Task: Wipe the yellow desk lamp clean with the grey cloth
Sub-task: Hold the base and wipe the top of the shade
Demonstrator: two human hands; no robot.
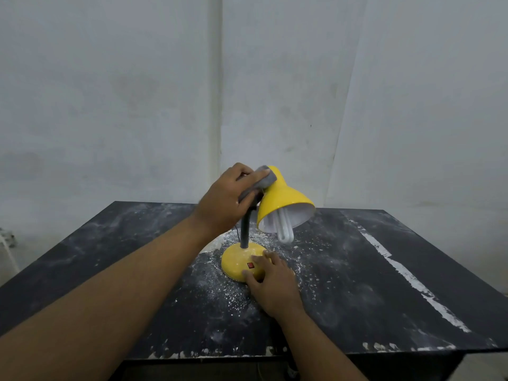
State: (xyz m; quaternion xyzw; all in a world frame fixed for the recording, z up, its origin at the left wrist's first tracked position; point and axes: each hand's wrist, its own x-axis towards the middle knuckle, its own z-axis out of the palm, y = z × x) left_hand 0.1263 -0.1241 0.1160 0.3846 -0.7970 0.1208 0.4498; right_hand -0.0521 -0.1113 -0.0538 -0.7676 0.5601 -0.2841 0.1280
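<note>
The yellow desk lamp (283, 200) stands mid-table, its shade tilted down to the right with a white bulb (284, 229) showing. A dark neck (244, 229) rises from its round yellow base (236, 261), which has a red switch (250, 265). My left hand (228, 202) presses the grey cloth (265, 178) against the narrow top of the shade. My right hand (272, 281) grips the front right of the base, thumb and fingers around its edge.
The black table (384, 270) is scuffed and strewn with white dust and flakes around the lamp base. A white scrape (409, 279) runs along its right side. A pale wall stands close behind the table's far edge.
</note>
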